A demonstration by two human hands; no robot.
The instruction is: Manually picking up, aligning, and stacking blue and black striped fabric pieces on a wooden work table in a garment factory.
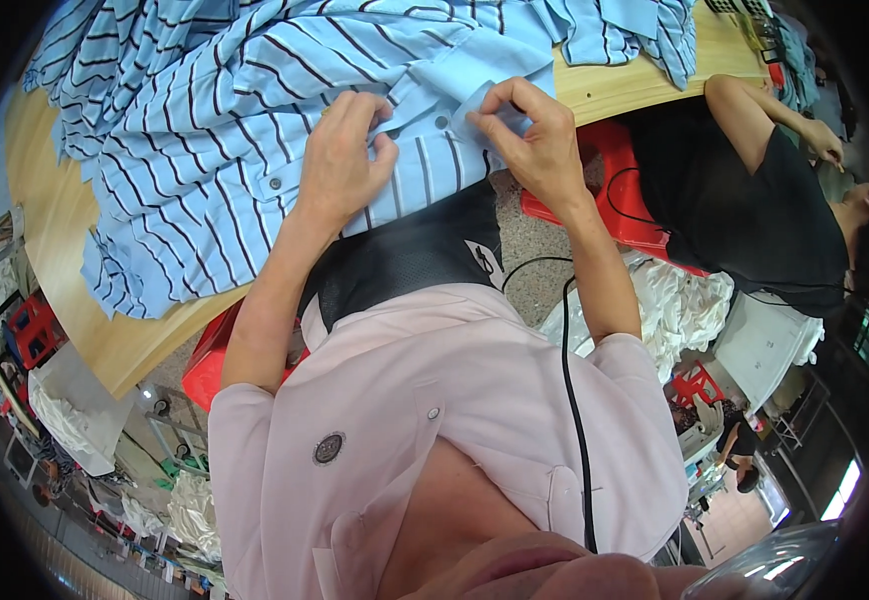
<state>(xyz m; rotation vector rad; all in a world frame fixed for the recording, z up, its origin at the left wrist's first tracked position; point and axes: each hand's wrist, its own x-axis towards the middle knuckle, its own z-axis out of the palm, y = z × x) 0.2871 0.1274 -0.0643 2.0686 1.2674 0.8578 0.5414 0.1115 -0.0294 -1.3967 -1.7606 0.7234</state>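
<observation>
A light blue shirt [245, 130] with dark stripes lies spread over the wooden table, its near edge hanging toward my lap. My left hand [347, 165] rests on it with curled fingers; thumb and forefinger stand apart with blue cloth showing between them. The other fingertips are hidden. At the plain blue front band, my right hand [535, 135] pinches the cloth edge between thumb and forefinger. A dark button [442, 121] shows on the band between my hands. Another button [275, 184] sits on a small blue tab left of my left hand.
More striped cloth [625, 35] lies along the far side of the wooden table [75, 330]. To my right a person in black [745, 210] sits close by, near a red stool [620, 190]. A black cable [570, 370] runs down my front. White cloth [680, 300] is heaped at right.
</observation>
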